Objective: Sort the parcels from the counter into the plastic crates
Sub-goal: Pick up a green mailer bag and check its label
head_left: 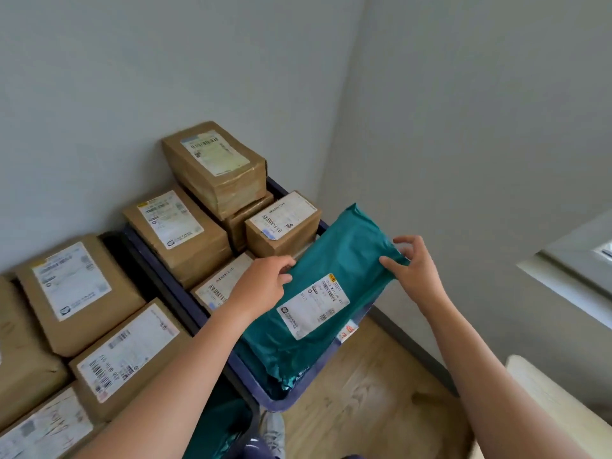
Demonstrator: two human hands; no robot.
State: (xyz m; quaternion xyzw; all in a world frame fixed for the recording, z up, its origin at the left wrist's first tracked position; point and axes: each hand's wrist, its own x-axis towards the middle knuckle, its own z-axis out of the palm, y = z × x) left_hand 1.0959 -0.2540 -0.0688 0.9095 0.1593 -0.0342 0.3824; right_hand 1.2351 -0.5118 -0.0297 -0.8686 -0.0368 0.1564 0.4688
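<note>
A teal plastic mailer (334,260) with a white label lies tilted over the right side of the dark blue crate (291,400). My left hand (265,281) pinches its left edge. My right hand (410,263) pinches its right edge with thumb and fingers. Brown cardboard parcels (185,233) with white labels fill the rest of that crate, stacked highest at the back (215,167). More teal wrapping (288,362) lies under the mailer in the crate's near end.
A black crate (114,238) to the left holds more brown parcels (76,293). Both crates stand against a grey wall corner. Wooden floor (364,392) lies to the right, with a pale counter edge (563,409) and a window sill (569,276) at far right.
</note>
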